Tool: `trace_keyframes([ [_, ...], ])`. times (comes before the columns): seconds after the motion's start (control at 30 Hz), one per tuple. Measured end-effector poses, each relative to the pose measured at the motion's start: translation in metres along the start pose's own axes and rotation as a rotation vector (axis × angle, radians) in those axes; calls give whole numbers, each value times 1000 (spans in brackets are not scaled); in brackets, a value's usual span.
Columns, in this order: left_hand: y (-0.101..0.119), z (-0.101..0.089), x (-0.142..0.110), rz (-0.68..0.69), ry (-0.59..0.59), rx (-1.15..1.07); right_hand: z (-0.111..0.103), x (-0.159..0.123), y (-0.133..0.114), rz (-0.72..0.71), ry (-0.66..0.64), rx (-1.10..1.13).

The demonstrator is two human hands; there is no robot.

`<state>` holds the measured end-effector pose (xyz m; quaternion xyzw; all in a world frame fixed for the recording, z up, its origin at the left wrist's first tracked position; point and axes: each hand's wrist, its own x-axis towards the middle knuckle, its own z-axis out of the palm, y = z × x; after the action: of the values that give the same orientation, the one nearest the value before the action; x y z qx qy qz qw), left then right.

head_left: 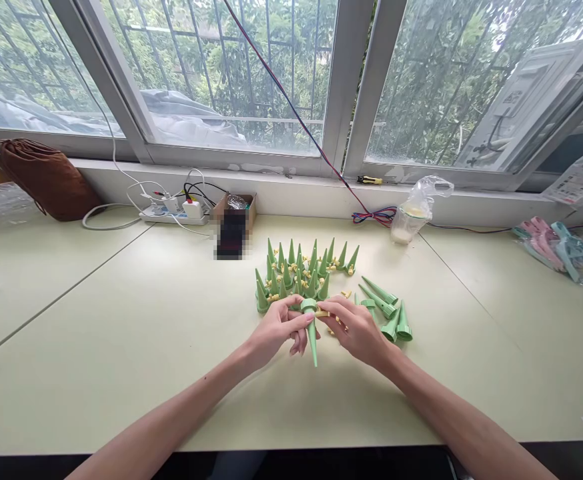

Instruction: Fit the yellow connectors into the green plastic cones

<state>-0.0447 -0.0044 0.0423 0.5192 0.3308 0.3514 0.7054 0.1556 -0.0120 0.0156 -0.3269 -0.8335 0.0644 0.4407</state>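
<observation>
My left hand (282,327) is closed around a green plastic watering spike (312,337), its wide collar up and its tip pointing down toward me. Between the fingertips of my right hand (355,327) is a small yellow valve (323,313), held against the side of the spike just below the collar. Whether the valve is seated in the spike I cannot tell. Just beyond my hands, several green spikes with yellow valves (299,270) stand point up in a cluster. Loose green spikes (396,323) lie right of my right hand, and small yellow pieces are partly hidden beneath it.
At the back stand a power strip (171,213) with cables, a small cardboard box (247,203), and a cup in a plastic bag (409,223). A brown pouch (49,180) lies at the back left. Bagged pink and teal items (566,250) lie at the right.
</observation>
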Motion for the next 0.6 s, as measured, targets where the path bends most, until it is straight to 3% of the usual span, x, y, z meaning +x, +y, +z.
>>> trace_keyframes([
  [0.6,0,2,-3,70,1,194,3,-3,0,-68,-37,-199],
])
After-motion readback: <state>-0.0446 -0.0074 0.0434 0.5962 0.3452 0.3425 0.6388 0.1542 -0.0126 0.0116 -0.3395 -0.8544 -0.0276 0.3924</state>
